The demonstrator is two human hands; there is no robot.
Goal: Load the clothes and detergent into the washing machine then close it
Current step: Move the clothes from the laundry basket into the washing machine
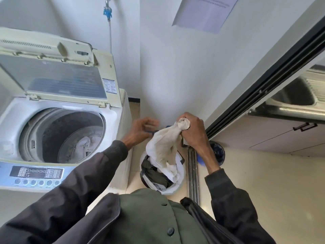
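One limp cream cloth [164, 145] in right hand [192, 129].

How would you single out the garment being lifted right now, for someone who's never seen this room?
Start at the open top-loading washing machine on the left; on the floor just right of it stands a white laundry basket of clothes. The cream-white cloth hangs above that basket, its top bunched in the right hand. It is the only piece lifted clear; the dark clothes lie inside the basket.
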